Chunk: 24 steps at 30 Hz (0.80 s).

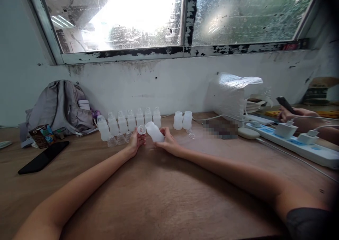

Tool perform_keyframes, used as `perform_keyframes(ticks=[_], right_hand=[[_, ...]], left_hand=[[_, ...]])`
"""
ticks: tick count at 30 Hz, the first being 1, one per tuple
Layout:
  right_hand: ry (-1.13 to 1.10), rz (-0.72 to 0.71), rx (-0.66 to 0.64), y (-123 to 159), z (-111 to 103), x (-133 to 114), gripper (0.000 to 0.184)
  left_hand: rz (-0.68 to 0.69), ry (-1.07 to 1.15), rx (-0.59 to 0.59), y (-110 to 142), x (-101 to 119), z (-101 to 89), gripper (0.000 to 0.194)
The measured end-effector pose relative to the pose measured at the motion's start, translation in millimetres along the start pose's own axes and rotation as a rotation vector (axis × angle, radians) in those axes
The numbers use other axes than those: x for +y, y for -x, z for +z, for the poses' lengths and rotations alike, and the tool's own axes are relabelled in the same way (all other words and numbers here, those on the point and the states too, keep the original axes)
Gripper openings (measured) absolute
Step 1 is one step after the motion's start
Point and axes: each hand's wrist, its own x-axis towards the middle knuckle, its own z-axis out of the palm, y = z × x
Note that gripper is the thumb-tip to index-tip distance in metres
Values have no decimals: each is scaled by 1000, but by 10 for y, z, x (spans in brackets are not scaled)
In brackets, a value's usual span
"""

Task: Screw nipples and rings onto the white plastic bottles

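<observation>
Between the fingers of my left hand [136, 143] is a clear collar ring [141, 129], its opening facing me. My right hand [169, 143] is wrapped round a frosted white baby bottle [155, 132], tilted with its mouth toward the ring. Ring and bottle are close together; whether they touch I cannot tell. Behind my left hand stands a row of several baby bottles with clear tops [121, 121]. Clear domed caps [112, 141] sit before that row. To the right of my right hand stand two open bottles [182, 120], with thin clear rings [191, 134] lying before them.
A grey backpack [62, 105], a small box [43, 136] and a black phone [44, 157] lie at left. At right are a white power strip [296, 142] with cables, a white plastic bag [230, 95] and another person's hand [287, 114] holding a phone.
</observation>
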Motion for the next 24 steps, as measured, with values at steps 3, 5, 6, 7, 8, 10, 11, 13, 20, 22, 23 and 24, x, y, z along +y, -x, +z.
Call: perform_keyframes(ticks=[3, 5, 6, 7, 8, 10, 11, 13, 20, 22, 23, 24], right_hand=[[-36, 74, 23, -24, 2, 50, 43], [-70, 63, 38, -36, -4, 75, 40], [-82, 35, 43, -39, -8, 81, 39], [-90, 3, 45, -37, -13, 82, 38], [-94, -25, 46, -33, -16, 79, 39], [-92, -61, 66, -17, -19, 63, 44], [-87, -71, 88, -8, -19, 54, 46], [-75, -81, 136, 11, -18, 37, 49], [-41, -105, 174, 42, -24, 11, 45], [-36, -119, 176, 45, -25, 2, 45], [-35, -124, 177, 45, -25, -3, 45], [-35, -126, 180, 45, -24, -7, 44]], left_hand=[[-6, 5, 10, -11, -6, 2, 44], [-9, 8, 17, -19, -12, 1, 45], [-8, 9, 20, -22, -14, -1, 44], [-6, 10, 23, -24, -16, -2, 44], [-3, 11, 23, -25, -17, -4, 43], [8, 12, 17, -22, -16, -7, 42], [15, 11, 11, -19, -15, -8, 41], [32, 8, 2, -10, -10, -9, 39], [60, 0, 13, 17, 2, 11, 39], [63, -5, 21, 16, -1, 11, 39], [65, -7, 25, 14, -5, 9, 39], [70, -9, 30, 10, -9, 5, 39]])
